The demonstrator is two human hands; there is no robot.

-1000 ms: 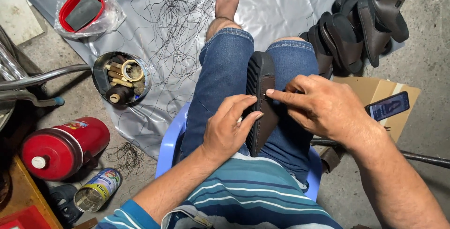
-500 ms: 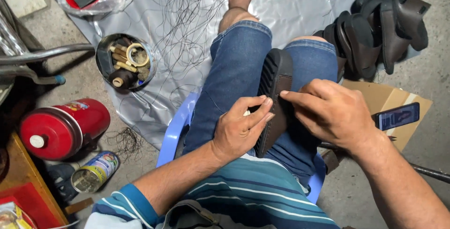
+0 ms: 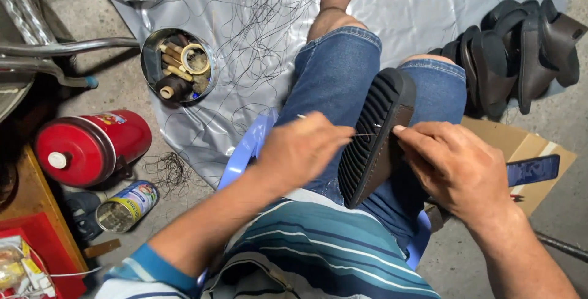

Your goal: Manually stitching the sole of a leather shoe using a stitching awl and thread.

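Over the grey plastic sheet (image 3: 429, 5) on the concrete floor, your left hand (image 3: 303, 152) pinches a needle (image 3: 301, 116) with taut thread running right to the black sandal (image 3: 373, 140), which your right hand (image 3: 456, 167) clasps upright between your knees, long axis pointing away.

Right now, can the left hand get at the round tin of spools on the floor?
Probably yes. The left hand is pinching a needle at the sandal sole, and the tin sits open on the sheet on that side, nothing between; it would need a forward lean.
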